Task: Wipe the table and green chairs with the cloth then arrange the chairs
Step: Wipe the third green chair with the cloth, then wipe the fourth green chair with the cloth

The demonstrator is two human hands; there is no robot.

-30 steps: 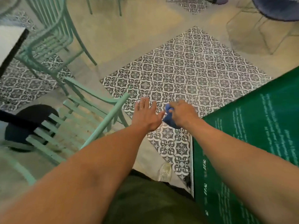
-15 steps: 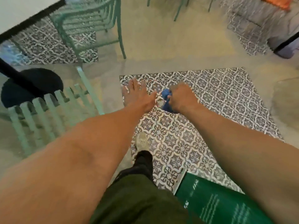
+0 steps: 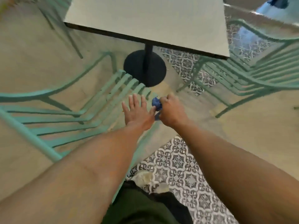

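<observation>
My right hand (image 3: 171,110) grips a bunched blue cloth (image 3: 156,103) in front of me, above the floor. My left hand (image 3: 137,111) is stretched out flat with spread fingers beside it, its thumb touching the cloth, over the seat edge of a green slatted chair (image 3: 68,113) at my left. The pale square table (image 3: 145,18) with a dark edge stands ahead on a black post and round base (image 3: 144,67). A second green chair (image 3: 258,73) stands at the right of the table.
Legs of another green chair (image 3: 64,26) show at the far left. Patterned tiles (image 3: 181,165) lie under my feet, where my shoe (image 3: 144,177) and dark trouser leg show. Beige floor surrounds the table base.
The view has swung left from the patterned floor and green board to the table and chairs. Both hands keep their pose, the right one still gripping the cloth.
</observation>
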